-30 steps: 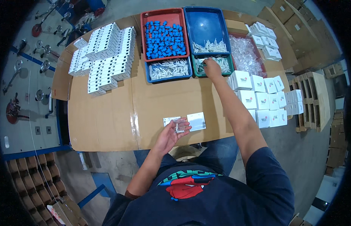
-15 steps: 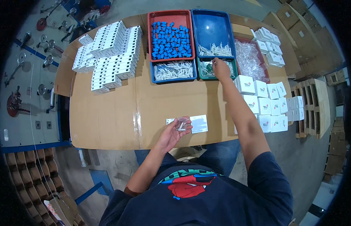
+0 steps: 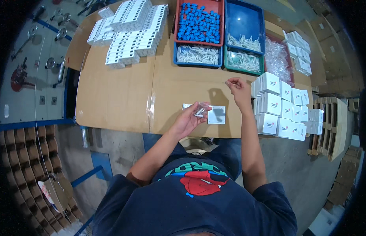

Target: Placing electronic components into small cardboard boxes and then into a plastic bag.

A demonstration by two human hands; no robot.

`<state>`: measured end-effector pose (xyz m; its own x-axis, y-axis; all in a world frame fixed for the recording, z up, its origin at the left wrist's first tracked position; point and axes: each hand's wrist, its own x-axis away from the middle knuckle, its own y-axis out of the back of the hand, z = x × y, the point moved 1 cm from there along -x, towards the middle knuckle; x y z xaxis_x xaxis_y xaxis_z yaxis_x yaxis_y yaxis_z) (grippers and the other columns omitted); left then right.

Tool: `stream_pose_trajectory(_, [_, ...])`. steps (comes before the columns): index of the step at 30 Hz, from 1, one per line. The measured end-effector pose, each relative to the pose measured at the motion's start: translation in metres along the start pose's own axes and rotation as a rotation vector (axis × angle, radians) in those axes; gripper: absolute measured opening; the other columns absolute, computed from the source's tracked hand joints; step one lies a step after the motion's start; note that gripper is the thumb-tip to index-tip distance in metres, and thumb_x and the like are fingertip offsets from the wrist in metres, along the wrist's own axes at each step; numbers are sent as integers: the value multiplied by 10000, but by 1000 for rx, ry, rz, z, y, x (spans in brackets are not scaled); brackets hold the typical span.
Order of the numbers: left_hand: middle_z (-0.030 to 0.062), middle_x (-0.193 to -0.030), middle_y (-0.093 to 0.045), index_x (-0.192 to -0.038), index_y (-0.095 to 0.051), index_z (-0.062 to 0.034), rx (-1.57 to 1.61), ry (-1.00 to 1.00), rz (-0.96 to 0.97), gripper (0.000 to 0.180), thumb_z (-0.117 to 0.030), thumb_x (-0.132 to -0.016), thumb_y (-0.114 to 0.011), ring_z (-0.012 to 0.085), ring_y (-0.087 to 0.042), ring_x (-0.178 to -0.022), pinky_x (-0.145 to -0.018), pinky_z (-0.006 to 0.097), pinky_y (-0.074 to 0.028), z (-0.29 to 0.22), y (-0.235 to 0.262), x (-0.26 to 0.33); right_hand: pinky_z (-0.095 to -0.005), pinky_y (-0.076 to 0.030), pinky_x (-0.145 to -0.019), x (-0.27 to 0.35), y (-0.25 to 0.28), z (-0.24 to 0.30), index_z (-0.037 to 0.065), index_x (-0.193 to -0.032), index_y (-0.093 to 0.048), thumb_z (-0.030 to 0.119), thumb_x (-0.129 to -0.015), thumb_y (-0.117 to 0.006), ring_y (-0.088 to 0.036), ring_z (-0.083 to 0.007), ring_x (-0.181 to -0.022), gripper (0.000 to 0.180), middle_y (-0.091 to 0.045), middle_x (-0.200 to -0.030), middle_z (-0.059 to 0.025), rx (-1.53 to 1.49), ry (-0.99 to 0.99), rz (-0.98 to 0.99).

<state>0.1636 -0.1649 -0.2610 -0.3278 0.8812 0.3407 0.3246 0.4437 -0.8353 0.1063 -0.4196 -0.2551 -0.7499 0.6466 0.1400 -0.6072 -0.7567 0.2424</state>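
The left hand [image 3: 189, 120], palm up at the near edge of the table [image 3: 124, 94], cups a small clear bag [image 3: 200, 110] with its fingers curled loosely around it; the mouth of the bag points away from the person and slightly to the right. The right hand [image 3: 239, 87] hovers above the table, farther out and to the right of the bag, thumb and forefinger pressed together on a small white part [image 3: 227, 83] too small to make out. The part thus lies up and to the right of the bag, a short way apart from it, and the right hand is the nearer one to the trays. Just beside the left hand, two flat white cards [image 3: 215, 115] lie on the table. Beyond the hands stand the trays: a red tray [image 3: 198, 21] full of blue pieces, a blue tray [image 3: 197, 55] below it with white pieces, a deeper blue tray [image 3: 244, 27] holding white pieces at its near end, and a green tray [image 3: 243, 62] also with white pieces. Right of these, a dark red tray [image 3: 278, 59] holds clear bags. Small white boxes [image 3: 283, 110] stand in rows by the right forearm; more white boxes [image 3: 130, 33] are stacked at the far left of the table.
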Motion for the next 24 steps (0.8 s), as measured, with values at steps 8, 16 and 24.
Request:
stream_pose_trajectory(8, [98,-1209,-675,-1333,-581,-32,-60,-31,-22,480,-416,-1078,-449,153,-645,-921,-833,298,-528,7,-8,13,-197,-328,-542,81,-28,45,11,-978,-706,92,-922,-729,-430,6,-603,101,-539,-670,72,-34,61,209])
stream_pose_trajectory(16, [98,-1206,-678,-1316,-584,-46,-70,-46,-10,446,-400,-1079,-453,168,-651,-954,-858,317,-531,15,-1,24,-204,-405,-618,101,-39,59,15,-1008,-701,70,-921,-707,-571,-55,-783,103,-678,-1013,-6,125,310,344])
stream_pose_trajectory(24, [118,-1236,-656,-1345,-541,-42,-57,22,27,601,-543,-1074,-347,256,-676,-1073,-930,376,-521,14,-4,28,-279,-475,-728,110,-36,67,31,-1001,-719,127,-907,-715,-618,-146,-891,134,-699,-1053,-53,118,224,508])
